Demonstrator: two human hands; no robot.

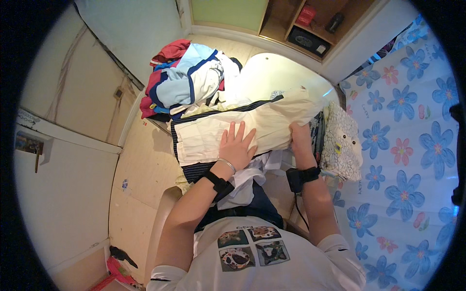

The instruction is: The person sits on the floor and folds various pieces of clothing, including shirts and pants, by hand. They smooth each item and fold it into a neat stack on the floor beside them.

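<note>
A cream cloth garment [214,134] lies spread before me over a dark pinstriped cloth [196,170]. My left hand [238,145] rests flat on it with the fingers apart. At the garment's right part, my right hand [301,140] has its fingers curled around the cloth's edge; the fingertips are partly hidden. White cloth [247,182] hangs below, over my lap. Behind the garment stands a white table [291,72], its near part covered by the fabric.
A heap of red, light blue and white clothes [174,83] lies at the far left. A crackle-patterned cloth item [340,145] is at the right, beside a flowered curtain [404,145]. Beyond the table stands a wooden shelf unit [280,22]; a white door [65,174] is at the left.
</note>
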